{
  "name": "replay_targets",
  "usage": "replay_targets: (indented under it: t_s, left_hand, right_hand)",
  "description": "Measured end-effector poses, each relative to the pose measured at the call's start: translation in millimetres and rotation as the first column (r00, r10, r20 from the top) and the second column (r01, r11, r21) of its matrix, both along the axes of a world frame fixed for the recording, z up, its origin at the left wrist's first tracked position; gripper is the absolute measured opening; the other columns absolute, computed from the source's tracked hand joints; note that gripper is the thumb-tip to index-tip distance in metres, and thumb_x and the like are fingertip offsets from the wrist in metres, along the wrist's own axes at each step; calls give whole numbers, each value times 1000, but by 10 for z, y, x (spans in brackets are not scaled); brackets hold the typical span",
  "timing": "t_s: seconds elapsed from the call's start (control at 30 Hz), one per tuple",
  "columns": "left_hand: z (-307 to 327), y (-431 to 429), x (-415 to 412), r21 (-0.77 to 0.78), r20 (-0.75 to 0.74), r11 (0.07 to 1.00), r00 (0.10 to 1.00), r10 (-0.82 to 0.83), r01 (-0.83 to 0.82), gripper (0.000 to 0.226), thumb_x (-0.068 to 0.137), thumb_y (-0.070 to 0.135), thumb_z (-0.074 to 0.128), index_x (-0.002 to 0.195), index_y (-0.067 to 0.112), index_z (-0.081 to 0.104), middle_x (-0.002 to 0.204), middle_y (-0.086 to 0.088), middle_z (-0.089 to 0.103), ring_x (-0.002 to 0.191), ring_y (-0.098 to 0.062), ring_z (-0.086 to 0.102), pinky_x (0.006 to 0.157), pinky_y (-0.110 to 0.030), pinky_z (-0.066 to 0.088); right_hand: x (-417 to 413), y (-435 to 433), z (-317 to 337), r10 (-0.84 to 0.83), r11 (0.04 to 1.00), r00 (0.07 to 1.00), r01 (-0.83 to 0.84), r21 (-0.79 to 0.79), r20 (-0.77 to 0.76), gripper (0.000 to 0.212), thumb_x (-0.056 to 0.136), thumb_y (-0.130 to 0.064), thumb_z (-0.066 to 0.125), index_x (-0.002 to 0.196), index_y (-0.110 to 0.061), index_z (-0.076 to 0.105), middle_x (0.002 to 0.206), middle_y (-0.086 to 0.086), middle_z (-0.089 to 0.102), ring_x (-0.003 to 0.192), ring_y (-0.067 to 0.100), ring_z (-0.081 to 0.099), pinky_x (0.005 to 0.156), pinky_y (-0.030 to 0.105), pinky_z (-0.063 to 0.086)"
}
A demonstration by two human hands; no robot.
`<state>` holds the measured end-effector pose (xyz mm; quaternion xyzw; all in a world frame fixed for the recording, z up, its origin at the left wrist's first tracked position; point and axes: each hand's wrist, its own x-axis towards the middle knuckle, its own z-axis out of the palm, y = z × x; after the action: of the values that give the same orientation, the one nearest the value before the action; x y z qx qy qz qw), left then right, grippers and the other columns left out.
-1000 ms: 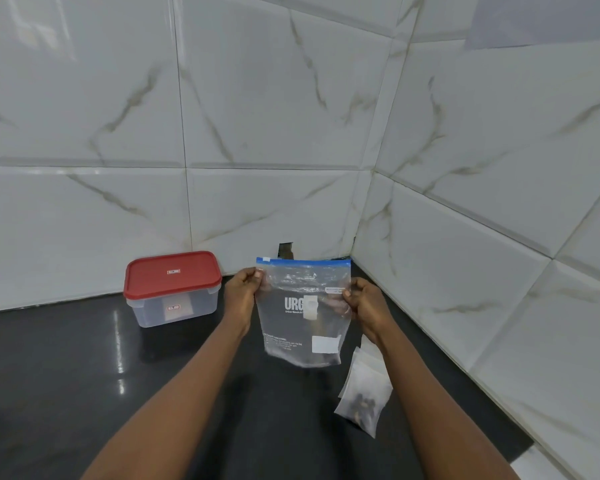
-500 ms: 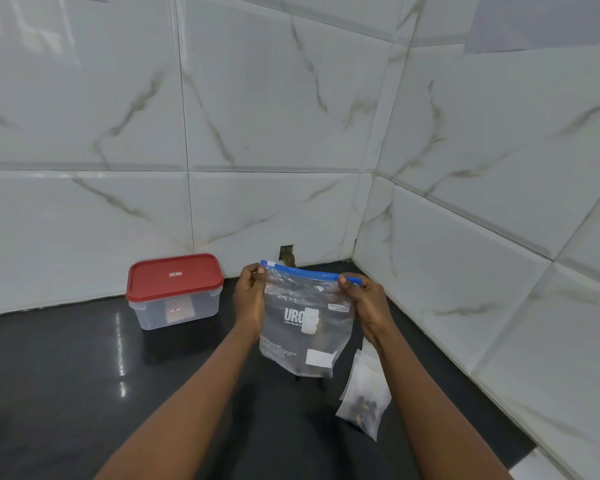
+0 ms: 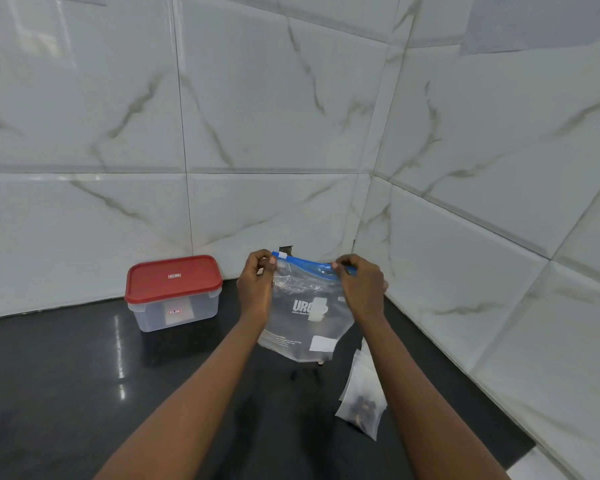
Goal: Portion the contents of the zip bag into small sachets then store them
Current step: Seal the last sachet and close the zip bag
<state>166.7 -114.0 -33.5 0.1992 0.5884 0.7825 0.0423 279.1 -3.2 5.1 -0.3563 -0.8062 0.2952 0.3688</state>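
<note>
I hold a clear zip bag (image 3: 305,320) with a blue zip strip and white print upright above the dark counter. My left hand (image 3: 257,289) pinches its top left corner. My right hand (image 3: 359,289) pinches the blue strip near the top right. The bag looks almost empty; a few dark bits show at its bottom edge. Small clear sachets (image 3: 362,400) lie on the counter under my right forearm, the nearest one holding dark pieces.
A clear plastic box with a red lid (image 3: 174,292) stands shut at the back left of the black counter (image 3: 66,393). White marble tile walls meet in a corner just behind the bag. The counter's edge runs along the right wall.
Both hands have lifted the bag slightly. My right hand has moved from the bag's right side up onto the blue zip strip. The bag now tilts down to the right.
</note>
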Motion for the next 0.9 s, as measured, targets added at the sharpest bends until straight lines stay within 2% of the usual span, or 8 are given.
replay_targets:
  t_s: [0.07, 0.13, 0.3, 0.43, 0.53, 0.67, 0.77, 0.9]
  left_hand:
    - [38, 11, 14, -19, -43, 1000, 999, -4, 4, 10, 93, 16, 53, 94, 25, 57, 92, -2, 62, 78, -13, 56, 72, -29, 47]
    - [68, 18, 43, -37, -88, 999, 996, -18, 15, 12, 94, 14, 52, 95, 23, 58, 96, 0, 63, 82, -11, 58, 72, -22, 48]
    - [104, 46, 114, -71, -194, 996, 978, -73, 60, 11, 94, 13, 51, 101, 17, 58, 96, 6, 62, 86, -1, 58, 73, -5, 43]
    - [103, 30, 119, -76, -211, 996, 975, -67, 52, 10, 94, 12, 50, 101, 15, 56, 89, 8, 61, 79, 7, 57, 70, -3, 41]
    - [97, 27, 104, -81, -196, 996, 979, -63, 48, 9, 92, 11, 54, 96, 17, 58, 87, 11, 60, 80, 1, 56, 70, -6, 42]
    - [88, 60, 106, -101, -235, 995, 971, -40, 17, 16, 92, 5, 52, 90, 20, 58, 89, 5, 59, 79, -12, 54, 66, -25, 49]
    - [119, 72, 107, -78, -214, 995, 976, 40, -58, 18, 93, 3, 49, 87, 20, 55, 90, 1, 56, 77, -13, 52, 51, -18, 51]
    - [162, 33, -11, -71, -154, 987, 979, 135, -147, 22, 93, 3, 47, 84, 22, 54, 86, 1, 51, 76, -15, 51, 51, -23, 55]
  right_hand:
    - [-56, -96, 69, -121, 976, 984, 95, 194, 131, 22, 89, -37, 57, 103, -25, 68, 115, -11, 64, 123, 15, 42, 100, 42, 22]
    - [-99, -189, 153, -46, 961, 984, -3, 277, 172, 28, 89, -43, 55, 110, -27, 65, 123, -14, 59, 128, 12, 36, 101, 41, 16]
    - [-246, -329, 239, 141, 919, 917, -261, 294, 373, 32, 94, -33, 53, 126, -29, 59, 122, -9, 63, 130, 14, 38, 104, 43, 18]
    - [-284, -347, 247, 187, 927, 928, -275, 255, 323, 26, 96, -30, 50, 118, -29, 64, 115, -8, 67, 120, 13, 48, 100, 42, 22]
    - [-270, -359, 271, 236, 934, 940, -289, 210, 246, 19, 94, -28, 52, 105, -26, 68, 104, -8, 69, 109, 13, 56, 95, 40, 26]
    - [-251, -373, 300, 139, 913, 940, -244, 326, 312, 21, 94, -25, 51, 97, -25, 72, 104, -8, 69, 111, 14, 51, 94, 38, 24]
    - [-247, -321, 301, 89, 895, 924, -238, 378, 371, 23, 95, -26, 49, 101, -27, 72, 105, -8, 70, 114, 15, 49, 97, 39, 25]
    - [-139, -112, 246, 75, 910, 921, -220, 351, 383, 24, 95, -26, 49, 100, -25, 73, 103, -7, 71, 110, 16, 51, 94, 37, 27]
